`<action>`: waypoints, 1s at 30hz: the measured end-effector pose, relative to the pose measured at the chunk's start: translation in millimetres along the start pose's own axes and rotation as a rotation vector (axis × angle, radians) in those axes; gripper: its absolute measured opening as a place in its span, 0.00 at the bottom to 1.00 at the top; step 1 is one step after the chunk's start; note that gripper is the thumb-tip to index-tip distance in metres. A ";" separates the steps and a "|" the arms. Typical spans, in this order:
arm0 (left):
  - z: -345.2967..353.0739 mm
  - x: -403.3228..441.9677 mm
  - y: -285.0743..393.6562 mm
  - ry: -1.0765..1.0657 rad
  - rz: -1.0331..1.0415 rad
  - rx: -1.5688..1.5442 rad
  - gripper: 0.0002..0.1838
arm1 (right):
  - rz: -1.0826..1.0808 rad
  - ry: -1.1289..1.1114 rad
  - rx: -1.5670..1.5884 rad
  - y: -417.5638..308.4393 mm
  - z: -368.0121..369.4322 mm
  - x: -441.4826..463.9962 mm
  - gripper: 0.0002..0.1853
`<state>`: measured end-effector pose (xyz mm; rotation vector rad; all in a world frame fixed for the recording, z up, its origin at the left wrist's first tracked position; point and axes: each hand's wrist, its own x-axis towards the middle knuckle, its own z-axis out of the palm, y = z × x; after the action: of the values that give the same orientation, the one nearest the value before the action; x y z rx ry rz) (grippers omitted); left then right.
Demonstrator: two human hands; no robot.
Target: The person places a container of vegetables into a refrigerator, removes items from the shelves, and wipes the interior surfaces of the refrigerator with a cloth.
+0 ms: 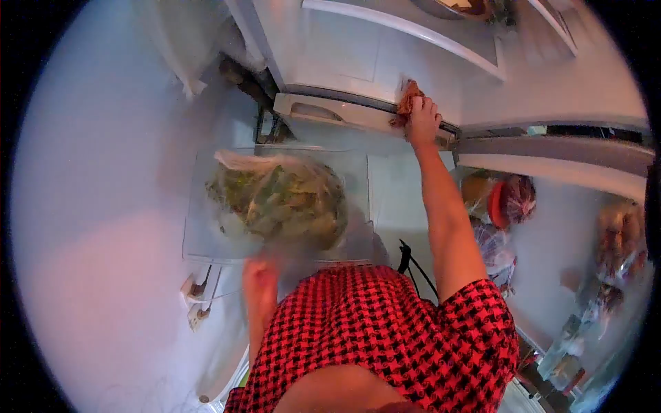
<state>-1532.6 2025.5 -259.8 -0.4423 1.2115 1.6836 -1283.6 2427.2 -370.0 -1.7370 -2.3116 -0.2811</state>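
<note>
My right hand [424,122] reaches forward with its fingers closed on a crumpled reddish-brown cloth [410,96]. The cloth lies against the white front rim [330,115] of the refrigerator's inside. Down at the near left, my left hand [261,275] looks curled closed, blurred, beside the near edge of a clear drawer [196,237]. What it holds, if anything, I cannot make out. In the drawer sits a see-through plastic bag of leafy greens [279,199].
White refrigerator shelves [406,27] rise at the top. To the right, the door holds bagged food [516,199] and more wrapped items [620,234]. Plugs with cords [198,313] are at the lower left, beside a pale wall [96,206].
</note>
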 end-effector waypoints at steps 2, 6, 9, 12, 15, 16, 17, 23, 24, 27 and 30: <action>-7.8 2.1 3.8 -0.057 0.000 -0.009 0.08 | 0.093 0.020 -0.039 -1.4 -1.5 -0.7 0.15; -31.6 15.3 3.9 -0.106 -0.066 -0.008 0.08 | 0.703 0.191 0.644 12.7 8.6 -30.5 0.29; -17.9 12.3 4.3 -0.059 -0.057 0.023 0.09 | 0.667 0.293 0.449 33.3 11.4 -32.4 0.27; -58.2 35.1 -10.7 -0.112 0.361 0.601 0.08 | 0.921 0.341 0.754 21.4 16.6 -9.2 0.27; -67.9 40.5 -1.4 -0.243 0.676 1.294 0.07 | 1.027 0.345 0.778 -47.0 -8.3 12.3 0.27; -61.5 39.3 2.4 -0.268 0.580 1.408 0.08 | 1.039 0.317 0.842 -65.3 -15.9 16.5 0.27; -58.4 37.0 1.6 -0.262 0.578 1.404 0.08 | 0.773 0.499 0.676 -77.8 18.9 17.4 0.28; -72.9 42.6 -9.2 -0.256 0.556 1.288 0.05 | 0.838 -0.005 0.727 -234.7 156.8 51.4 0.27; -56.7 34.7 -6.2 -0.259 0.547 1.119 0.04 | 1.048 0.100 0.901 -292.0 153.9 56.1 0.25; -49.3 31.6 -4.0 -0.150 0.257 0.501 0.03 | 1.193 0.008 1.304 -323.5 -11.3 60.4 0.17; -53.4 31.8 -0.4 -0.194 0.182 0.490 0.03 | 0.783 -0.920 1.998 -266.1 9.2 28.7 0.15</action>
<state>-1559.2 1994.9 -306.9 0.1310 1.4913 1.4678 -1547.7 2382.5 -373.3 -1.1362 -0.6652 2.2676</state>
